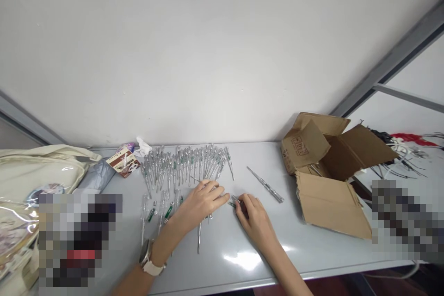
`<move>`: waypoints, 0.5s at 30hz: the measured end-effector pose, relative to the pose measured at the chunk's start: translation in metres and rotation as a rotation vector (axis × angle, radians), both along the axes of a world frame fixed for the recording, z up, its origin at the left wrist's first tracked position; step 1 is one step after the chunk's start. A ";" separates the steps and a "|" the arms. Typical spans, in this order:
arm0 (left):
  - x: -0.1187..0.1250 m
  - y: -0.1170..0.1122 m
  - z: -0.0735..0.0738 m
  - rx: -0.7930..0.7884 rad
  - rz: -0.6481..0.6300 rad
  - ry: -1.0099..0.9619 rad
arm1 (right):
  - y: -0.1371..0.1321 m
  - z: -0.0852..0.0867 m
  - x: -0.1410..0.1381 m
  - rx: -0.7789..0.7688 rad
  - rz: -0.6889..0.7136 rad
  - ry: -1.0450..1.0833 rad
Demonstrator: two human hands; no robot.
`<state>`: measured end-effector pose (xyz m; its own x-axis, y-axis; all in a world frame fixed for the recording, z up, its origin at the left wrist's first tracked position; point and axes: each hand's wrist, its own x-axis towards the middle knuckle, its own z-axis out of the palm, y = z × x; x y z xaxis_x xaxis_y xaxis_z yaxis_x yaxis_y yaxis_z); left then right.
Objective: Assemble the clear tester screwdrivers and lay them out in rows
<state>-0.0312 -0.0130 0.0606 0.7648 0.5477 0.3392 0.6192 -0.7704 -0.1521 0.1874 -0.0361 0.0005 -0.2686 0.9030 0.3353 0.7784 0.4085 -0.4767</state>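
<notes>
My left hand (204,201), with a watch (152,261) at its wrist, is closed around a clear-handled voltage tester screwdriver; its thin metal shaft (196,179) pokes out past the fingers and the palm hides most of the handle. Just to the right, my right hand (255,216) has its thumb and fingers pinched on a small green-and-metal part (231,203), partly hidden. Beneath and beside my left forearm lie more tester screwdrivers (199,238) and loose green pieces (169,212). A dense row of tester screwdrivers (183,164) spreads behind my left hand.
One tester screwdriver (265,185) lies apart on the grey table (215,270). An opened cardboard box (331,199) stands at the right, its flap over the table. Left are a cream bag (21,171), a grey bundle (99,175) and a snack packet (124,162). Wires (409,152) lie far right.
</notes>
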 end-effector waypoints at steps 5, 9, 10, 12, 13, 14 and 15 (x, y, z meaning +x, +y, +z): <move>-0.002 0.002 -0.002 -0.014 0.065 -0.073 | -0.001 0.001 -0.002 0.014 -0.036 -0.023; 0.011 -0.006 0.013 -0.151 0.182 -0.384 | 0.000 0.004 -0.003 0.027 -0.041 -0.054; 0.018 -0.010 0.019 -0.177 0.230 -0.468 | 0.000 0.004 -0.003 0.034 -0.044 -0.066; 0.032 -0.017 0.026 -0.282 0.366 -0.610 | 0.000 0.005 -0.004 0.058 -0.058 -0.089; 0.040 -0.019 0.028 -0.375 0.441 -0.633 | -0.001 0.005 -0.004 0.072 -0.063 -0.099; 0.046 -0.021 0.029 -0.458 0.510 -0.642 | -0.001 0.005 -0.004 0.084 -0.068 -0.109; 0.051 -0.022 0.028 -0.526 0.567 -0.630 | -0.002 0.005 -0.004 0.094 -0.072 -0.119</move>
<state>0.0202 -0.0352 0.0883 0.1076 0.9734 0.2025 0.7665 -0.2110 0.6066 0.1830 -0.0383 0.0053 -0.2471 0.8875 0.3890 0.8558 0.3882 -0.3420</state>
